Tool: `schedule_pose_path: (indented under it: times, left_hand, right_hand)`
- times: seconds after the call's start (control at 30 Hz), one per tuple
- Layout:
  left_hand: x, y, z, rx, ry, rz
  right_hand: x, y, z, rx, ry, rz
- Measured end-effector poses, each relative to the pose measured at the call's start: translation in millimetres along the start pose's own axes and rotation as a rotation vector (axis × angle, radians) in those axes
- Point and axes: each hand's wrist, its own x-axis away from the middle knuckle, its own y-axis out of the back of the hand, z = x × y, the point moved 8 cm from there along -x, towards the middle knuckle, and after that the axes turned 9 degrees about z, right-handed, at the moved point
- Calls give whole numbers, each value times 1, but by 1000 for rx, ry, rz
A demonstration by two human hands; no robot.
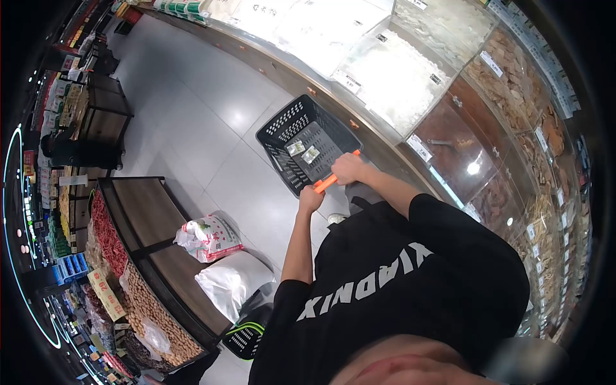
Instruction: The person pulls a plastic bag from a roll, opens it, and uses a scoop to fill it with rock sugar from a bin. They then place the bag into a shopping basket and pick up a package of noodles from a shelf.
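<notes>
- Pale floor tiles point(212, 96) lie under us, with glass bins point(398, 83) beyond our right grip point(350, 168).
- It and our left grip point(310, 199) both clamp the orange handle point(328, 182).
- We judge we are wheeling the black basket point(276, 128), just ahead of both grips, with two packets point(303, 151) inside.

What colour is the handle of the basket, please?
Orange handle on a black basket; the head view shows it.

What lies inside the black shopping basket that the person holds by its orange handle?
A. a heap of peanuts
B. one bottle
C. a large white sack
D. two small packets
D: two small packets lie on the bottom of the black shopping basket, and nothing else shows inside it; the left hand and the right hand grip its orange handle.
</notes>
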Motion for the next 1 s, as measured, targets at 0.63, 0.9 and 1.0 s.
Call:
schedule_pose_path:
  times: [0.63, 0.9, 1.0]
  left_hand:
    - [-170, 245, -91, -406, -6, -370]
    - [-237, 278, -100, -408, -71, -291]
    - [-258, 275, -102, -268, -157, -218]
  right_hand:
    - [-137, 170, -97, -204, 13, -550]
    - [-101, 75, -182, -793, -235, -121]
    - [-69, 28, -206, -959, -491, -124]
